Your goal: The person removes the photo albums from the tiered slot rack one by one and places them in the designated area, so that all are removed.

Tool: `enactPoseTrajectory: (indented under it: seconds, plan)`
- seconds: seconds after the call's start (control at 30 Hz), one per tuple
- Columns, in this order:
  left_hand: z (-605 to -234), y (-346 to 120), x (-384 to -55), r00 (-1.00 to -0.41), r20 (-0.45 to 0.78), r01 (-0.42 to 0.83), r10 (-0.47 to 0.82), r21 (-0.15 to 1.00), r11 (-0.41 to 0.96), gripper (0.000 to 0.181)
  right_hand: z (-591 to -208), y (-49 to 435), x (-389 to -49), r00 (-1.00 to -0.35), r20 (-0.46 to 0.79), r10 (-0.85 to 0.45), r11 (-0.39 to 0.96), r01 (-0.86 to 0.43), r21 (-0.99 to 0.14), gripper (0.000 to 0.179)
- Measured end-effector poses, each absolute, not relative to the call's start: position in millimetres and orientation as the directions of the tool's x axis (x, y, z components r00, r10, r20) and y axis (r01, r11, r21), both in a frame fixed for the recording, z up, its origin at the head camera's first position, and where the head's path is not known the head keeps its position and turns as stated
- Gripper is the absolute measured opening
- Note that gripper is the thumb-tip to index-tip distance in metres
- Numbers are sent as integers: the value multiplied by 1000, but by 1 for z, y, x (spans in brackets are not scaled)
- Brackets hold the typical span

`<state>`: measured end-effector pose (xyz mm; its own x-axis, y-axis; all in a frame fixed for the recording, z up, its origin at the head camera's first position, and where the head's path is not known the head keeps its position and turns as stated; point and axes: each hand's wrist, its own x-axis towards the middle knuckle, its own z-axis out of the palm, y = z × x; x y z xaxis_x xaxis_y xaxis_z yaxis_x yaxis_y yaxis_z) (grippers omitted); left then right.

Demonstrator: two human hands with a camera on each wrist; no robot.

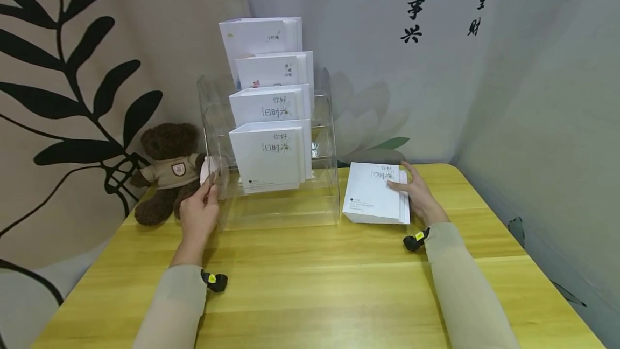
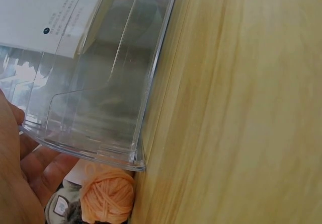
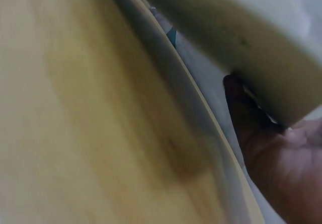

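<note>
Pinching the clear tiered acrylic rack by its left side, the left hand seemingly steadies it; right of the rack, the right hand grips a thick white printed booklet.

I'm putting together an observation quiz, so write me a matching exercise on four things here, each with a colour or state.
1. teddy bear
2. yarn ball
3. clear rack
4. right hand

A. gripped by the left hand
B. brown
C. gripping white booklets
D. orange

Pairs: 1-B, 2-D, 3-A, 4-C
</note>
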<state>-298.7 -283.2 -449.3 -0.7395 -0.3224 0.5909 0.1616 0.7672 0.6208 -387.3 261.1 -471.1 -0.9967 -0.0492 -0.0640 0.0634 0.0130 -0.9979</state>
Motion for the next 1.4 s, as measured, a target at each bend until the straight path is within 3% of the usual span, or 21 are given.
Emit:
enactPoseTrajectory:
  seconds: [0.23,0.33,0.73,1.1,1.4]
  plan:
    - [-451,-286,-297,-722,602,156,-341,622,767,34,-477,257,-387,-987,-108,-120,-15,111,-994,112]
    - [-453,-288,-295,-716,609,158,-341,618,770,34,-483,257,-388,-986,-121,-118,39,117,-992,115]
    - [-460,-292,-292,-730,604,158,-320,604,781,38,-492,253,-386,-983,-89,-158,190,58,-980,105]
    - [-464,-290,-299,-702,656,221,-277,571,791,40,-488,251,-385,-988,-48,-148,194,19,-981,103]
    - [-470,-288,-304,-696,642,240,-321,630,739,40,-490,238,-382,-996,72,-55,446,-89,-891,86]
